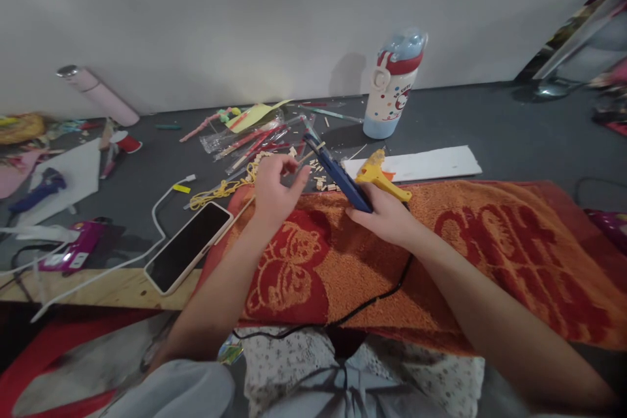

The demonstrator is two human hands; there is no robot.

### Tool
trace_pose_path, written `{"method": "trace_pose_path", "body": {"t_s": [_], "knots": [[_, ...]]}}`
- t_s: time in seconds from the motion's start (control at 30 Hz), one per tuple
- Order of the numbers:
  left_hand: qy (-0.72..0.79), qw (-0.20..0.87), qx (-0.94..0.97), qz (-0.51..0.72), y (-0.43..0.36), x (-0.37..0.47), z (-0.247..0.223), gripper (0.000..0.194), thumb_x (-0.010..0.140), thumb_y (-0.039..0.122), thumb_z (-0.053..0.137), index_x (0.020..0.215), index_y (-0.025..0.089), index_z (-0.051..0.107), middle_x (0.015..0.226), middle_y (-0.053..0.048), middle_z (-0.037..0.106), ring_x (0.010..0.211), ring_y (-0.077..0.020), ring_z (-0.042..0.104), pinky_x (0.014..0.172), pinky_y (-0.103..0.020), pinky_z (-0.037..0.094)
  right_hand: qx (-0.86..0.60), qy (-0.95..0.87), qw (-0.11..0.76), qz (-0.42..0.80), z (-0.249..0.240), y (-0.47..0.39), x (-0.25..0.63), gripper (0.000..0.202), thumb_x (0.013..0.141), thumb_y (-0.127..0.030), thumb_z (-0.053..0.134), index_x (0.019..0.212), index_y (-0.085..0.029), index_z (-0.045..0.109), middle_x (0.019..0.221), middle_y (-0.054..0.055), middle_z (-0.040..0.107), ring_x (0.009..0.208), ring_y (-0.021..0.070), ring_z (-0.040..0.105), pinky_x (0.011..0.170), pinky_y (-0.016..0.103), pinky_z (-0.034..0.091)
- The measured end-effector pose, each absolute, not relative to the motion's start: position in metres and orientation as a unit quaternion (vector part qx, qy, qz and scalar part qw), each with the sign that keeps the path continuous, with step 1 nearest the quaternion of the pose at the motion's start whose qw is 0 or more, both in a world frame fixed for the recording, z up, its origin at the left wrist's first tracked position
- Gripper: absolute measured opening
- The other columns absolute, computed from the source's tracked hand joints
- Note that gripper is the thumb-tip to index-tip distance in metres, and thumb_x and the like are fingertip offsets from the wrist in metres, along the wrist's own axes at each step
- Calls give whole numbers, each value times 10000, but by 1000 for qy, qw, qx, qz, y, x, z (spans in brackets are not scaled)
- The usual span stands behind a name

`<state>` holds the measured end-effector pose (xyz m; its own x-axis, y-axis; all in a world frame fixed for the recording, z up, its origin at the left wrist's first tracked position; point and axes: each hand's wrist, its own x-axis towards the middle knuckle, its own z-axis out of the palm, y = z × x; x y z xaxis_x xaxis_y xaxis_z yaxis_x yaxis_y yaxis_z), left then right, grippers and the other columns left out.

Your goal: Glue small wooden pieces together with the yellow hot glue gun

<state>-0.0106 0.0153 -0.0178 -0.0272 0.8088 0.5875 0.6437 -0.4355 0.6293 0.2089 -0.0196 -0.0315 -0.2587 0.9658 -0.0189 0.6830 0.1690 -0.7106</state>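
Observation:
My right hand [389,212] is closed around a long dark-blue hand tool [340,176], whose exact kind I cannot make out. Its narrow far end points up and left, with a small pale piece at the tip. In the curled fingers of my left hand [277,184] is a thin wooden stick [306,158]; its far end lies close to the tool's tip. Short pale wooden bits [321,181] are scattered beneath. Just beyond my right hand lies a yellow glue gun [377,173]. Both hands are over the edge of an orange and red towel [372,261].
A phone [189,248] and yellow cord [218,189] lie left. Behind are packaged sticks [259,140], a cartoon bottle [394,88] and a white strip [435,163]. A pink flask [100,95] leans far left. A black cable [362,305] crosses the towel; a white cable [154,225] runs left.

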Motion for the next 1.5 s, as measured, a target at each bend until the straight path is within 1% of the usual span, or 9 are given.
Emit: {"method": "trace_pose_path", "body": {"t_s": [0.1, 0.23, 0.33, 0.73, 0.93, 1.13, 1.23, 1.33, 1.5], "knots": [[523, 169, 687, 474, 33, -23, -23, 362, 770, 491, 694, 959, 186, 655, 952, -72, 694, 845, -170, 595, 733, -295, 442, -549, -745, 217, 310, -31, -21, 210, 395, 751, -404, 569, 1067, -167, 580, 969, 129, 683, 885, 306, 637, 771, 415, 488], [456, 386, 664, 451, 50, -36, -34, 559, 665, 626, 723, 946, 144, 690, 944, -96, 712, 858, -193, 631, 729, -301, 474, -529, -757, 188, 334, -26, -22, 210, 442, 730, -384, 565, 1103, -147, 567, 973, 125, 682, 855, 292, 635, 756, 404, 492], [410, 484, 629, 449, 51, -41, -36, 573, 627, 572, 786, 1007, 152, 706, 944, -95, 725, 854, -201, 643, 677, -286, 477, -504, -766, 166, 365, -23, -21, 212, 493, 717, -377, 561, 1140, -123, 553, 1012, 139, 676, 867, 294, 632, 783, 422, 496], [339, 591, 562, 469, 44, -39, -30, 409, 549, 426, 885, 836, 175, 737, 713, -14, 697, 634, -102, 597, 595, -225, 456, -442, -771, 172, 424, -24, -21, 218, 653, 697, -347, 584, 1301, -124, 477, 1211, 154, 650, 1054, 327, 631, 898, 451, 502], [378, 539, 581, 479, 43, -35, -30, 401, 585, 485, 843, 782, 159, 716, 679, -16, 684, 613, -108, 599, 587, -229, 470, -469, -771, 187, 387, -26, -22, 215, 629, 711, -371, 570, 1274, -109, 473, 1171, 170, 652, 998, 320, 629, 867, 444, 496], [507, 248, 666, 488, 33, -27, -33, 129, 742, 280, 660, 730, 167, 721, 611, -4, 682, 559, -123, 606, 567, -242, 479, -529, -765, 203, 305, -27, -26, 209, 431, 705, -375, 543, 1065, -138, 529, 1021, 163, 654, 908, 315, 617, 765, 417, 483], [506, 135, 718, 459, 27, -27, -30, 155, 752, 171, 598, 768, 181, 752, 633, -10, 708, 598, -125, 635, 599, -229, 479, -528, -764, 208, 307, -27, -26, 208, 394, 706, -370, 530, 1032, -149, 527, 999, 153, 649, 894, 304, 613, 761, 409, 474], [499, 121, 734, 445, 24, -28, -24, 161, 775, 183, 598, 721, 177, 750, 573, -7, 678, 546, -114, 615, 555, -217, 460, -523, -765, 203, 316, -25, -25, 210, 389, 710, -372, 532, 1030, -152, 527, 986, 142, 646, 859, 292, 610, 735, 399, 471], [489, 242, 700, 460, 23, -26, -19, 194, 796, 256, 608, 680, 156, 727, 471, 19, 594, 383, -79, 504, 419, -198, 407, -519, -759, 200, 337, -22, -24, 212, 435, 703, -368, 558, 1074, -144, 524, 1010, 136, 648, 855, 281, 613, 755, 402, 479]]}}
